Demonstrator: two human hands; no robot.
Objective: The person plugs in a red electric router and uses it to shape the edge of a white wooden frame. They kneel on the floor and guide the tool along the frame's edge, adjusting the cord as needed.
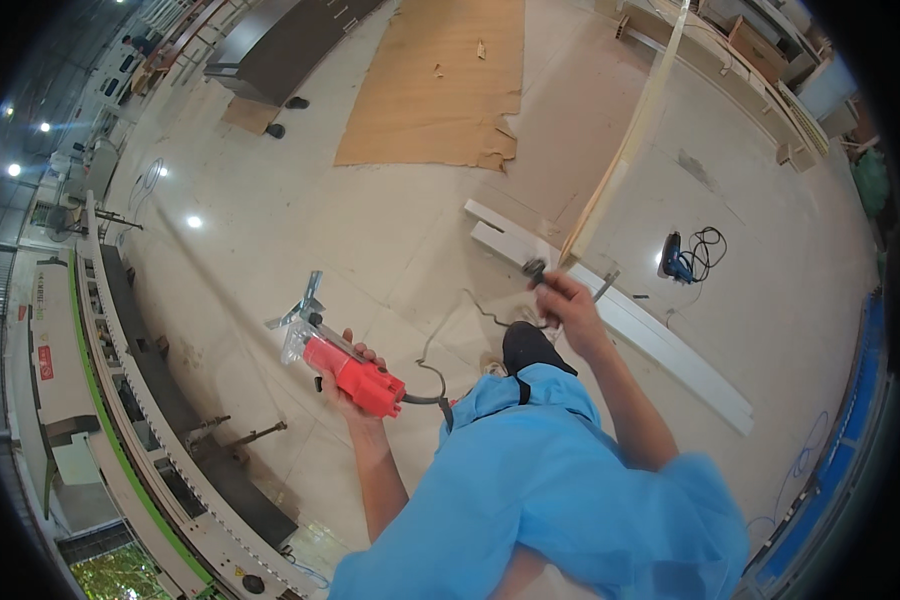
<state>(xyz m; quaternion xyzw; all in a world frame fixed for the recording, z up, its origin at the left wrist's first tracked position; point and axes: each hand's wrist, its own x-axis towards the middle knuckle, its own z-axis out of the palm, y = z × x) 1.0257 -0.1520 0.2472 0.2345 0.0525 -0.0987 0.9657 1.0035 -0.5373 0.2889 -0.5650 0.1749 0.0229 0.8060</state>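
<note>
My left hand [348, 398] is closed around the body of a red trim router [355, 376]. It is held tilted, its clear guard [295, 342] and a silver metal guide bracket [306, 304] at the far-left end. A dark cord [432, 372] leaves the router and loops across toward my right hand. That hand [567, 302] is closed on what looks like a black plug [535, 270], its round dark head sticking out past the fingertips. Beside the fingers shows a thin grey strip [607, 285]; whether I hold it I cannot tell.
Long white boards [660, 352] lie on the floor beside my right hand. Behind them stands a long upright panel edge [625, 150]. A blue corded power tool [676, 260] lies at the right. Brown cardboard [435, 85] covers floor ahead. A long machine [140, 400] lines the left.
</note>
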